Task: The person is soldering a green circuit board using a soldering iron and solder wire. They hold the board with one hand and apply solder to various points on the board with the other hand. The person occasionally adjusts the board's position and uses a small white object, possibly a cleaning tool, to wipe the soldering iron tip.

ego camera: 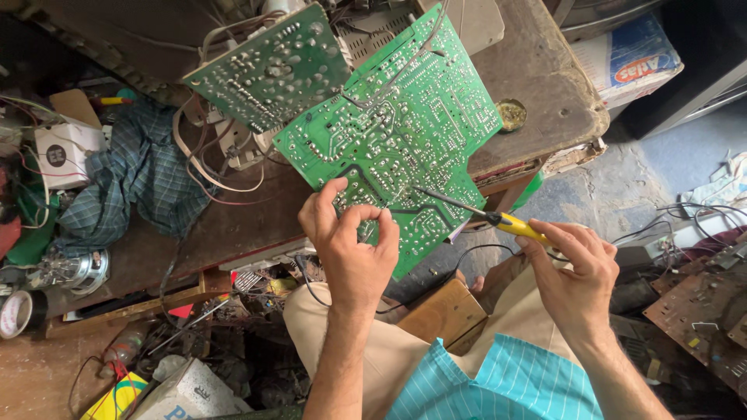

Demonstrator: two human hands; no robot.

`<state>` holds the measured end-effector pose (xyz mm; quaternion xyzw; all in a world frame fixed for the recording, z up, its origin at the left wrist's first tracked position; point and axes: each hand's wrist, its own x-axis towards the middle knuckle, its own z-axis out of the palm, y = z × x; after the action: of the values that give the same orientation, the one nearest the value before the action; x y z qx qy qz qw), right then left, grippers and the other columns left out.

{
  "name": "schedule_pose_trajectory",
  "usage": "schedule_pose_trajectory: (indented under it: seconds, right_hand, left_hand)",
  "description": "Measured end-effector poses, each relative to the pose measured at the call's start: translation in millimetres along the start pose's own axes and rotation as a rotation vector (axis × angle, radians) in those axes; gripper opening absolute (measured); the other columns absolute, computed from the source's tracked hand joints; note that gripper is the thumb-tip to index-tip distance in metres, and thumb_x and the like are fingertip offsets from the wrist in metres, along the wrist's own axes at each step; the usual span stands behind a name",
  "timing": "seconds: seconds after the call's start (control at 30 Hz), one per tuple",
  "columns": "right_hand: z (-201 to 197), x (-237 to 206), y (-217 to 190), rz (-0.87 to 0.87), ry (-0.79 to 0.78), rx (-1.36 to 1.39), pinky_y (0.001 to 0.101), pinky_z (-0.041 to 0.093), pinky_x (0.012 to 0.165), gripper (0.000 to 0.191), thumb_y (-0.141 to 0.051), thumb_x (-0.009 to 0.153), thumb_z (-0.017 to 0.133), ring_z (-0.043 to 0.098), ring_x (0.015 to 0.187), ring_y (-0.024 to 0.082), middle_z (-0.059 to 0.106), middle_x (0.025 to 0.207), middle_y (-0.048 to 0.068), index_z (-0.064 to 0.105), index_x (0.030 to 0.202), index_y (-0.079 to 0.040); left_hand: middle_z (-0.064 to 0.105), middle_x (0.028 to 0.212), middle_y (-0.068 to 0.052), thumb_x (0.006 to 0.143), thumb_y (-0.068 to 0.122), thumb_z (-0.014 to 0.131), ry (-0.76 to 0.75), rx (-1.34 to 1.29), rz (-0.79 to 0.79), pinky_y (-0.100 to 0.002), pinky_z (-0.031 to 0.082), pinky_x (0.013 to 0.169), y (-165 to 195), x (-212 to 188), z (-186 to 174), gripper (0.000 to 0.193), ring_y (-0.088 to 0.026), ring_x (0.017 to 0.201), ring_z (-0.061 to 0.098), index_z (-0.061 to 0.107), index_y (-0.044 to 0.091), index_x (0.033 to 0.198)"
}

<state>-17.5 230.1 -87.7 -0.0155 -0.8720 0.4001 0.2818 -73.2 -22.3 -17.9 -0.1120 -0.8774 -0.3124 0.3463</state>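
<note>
Green flat printed circuit board (pixel 405 117) looking stiff, light, fragile, best gripped by edges | left hand (pixel 352 245) pinching its lower edge | right hand (pixel 572 272) closing around yellow-handled soldering iron (pixel 482 216), tip touching board

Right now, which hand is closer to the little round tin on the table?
The right hand. It is below the tin, holding a yellow-handled soldering iron. The left hand is further off to the left, its fingers on the big green circuit board.

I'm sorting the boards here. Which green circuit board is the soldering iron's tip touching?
The larger, nearer green board, steadied by the left hand. The smaller board lies behind, untouched.
</note>
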Motion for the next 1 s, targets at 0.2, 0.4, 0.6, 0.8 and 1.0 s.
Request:
schedule_pose_trajectory:
  seconds: [0.2,0.4,0.6,0.8,1.0]
  right_hand:
    - [-0.5,2.7,-2.4,-0.008,-0.019,-0.006,0.0324,0.044,0.092,0.024,-0.016,0.092,0.083,0.069,0.098,0.017,0.075,0.108,0.003,0.077,0.115,-0.010]
    - [-1.5,5.2,-7.1,0.004,-0.046,-0.016,0.0334,0.042,0.095,0.025,-0.017,0.092,0.082,0.069,0.098,0.017,0.075,0.109,0.003,0.077,0.116,-0.011]
    - [-1.0,5.5,-8.7,-0.004,-0.051,-0.015,0.0337,0.042,0.096,0.026,-0.019,0.092,0.081,0.068,0.100,0.018,0.075,0.109,0.003,0.077,0.116,-0.011]
    - [-0.7,5.6,-6.6,0.001,-0.061,-0.018,0.0339,0.042,0.096,0.027,-0.019,0.092,0.081,0.068,0.101,0.018,0.075,0.109,0.003,0.077,0.117,-0.011]
    - [1.8,6.5,-4.6,0.007,-0.052,-0.015,0.0342,0.043,0.096,0.026,-0.019,0.092,0.081,0.068,0.101,0.019,0.075,0.109,0.003,0.077,0.116,-0.011]
  left_hand:
    - [0.054,0.135,-0.015,0.080,0.007,0.082,0.027,0.052,-0.017,-0.051,0.042,0.105,2.3,-1.1,6.4,0.016,-0.040,0.128,0.045,0.067,0.007,0.084]
    - [0.053,0.136,-0.016,0.079,0.006,0.081,0.009,0.052,-0.009,-0.052,0.042,0.106,3.3,-1.2,5.9,0.015,-0.040,0.129,0.045,0.066,0.006,0.082]
    - [0.052,0.137,-0.017,0.078,0.005,0.081,-0.013,0.055,-0.032,-0.051,0.043,0.104,2.7,-1.2,7.0,0.015,-0.041,0.130,0.043,0.066,0.006,0.079]
    - [0.052,0.136,-0.016,0.077,0.005,0.081,-0.003,0.065,-0.025,-0.051,0.043,0.105,3.6,-1.5,7.7,0.015,-0.040,0.130,0.043,0.067,0.006,0.079]
    - [0.053,0.136,-0.016,0.077,0.006,0.082,-0.001,0.079,-0.026,-0.052,0.042,0.106,4.6,-0.6,9.5,0.015,-0.040,0.129,0.043,0.067,0.007,0.079]
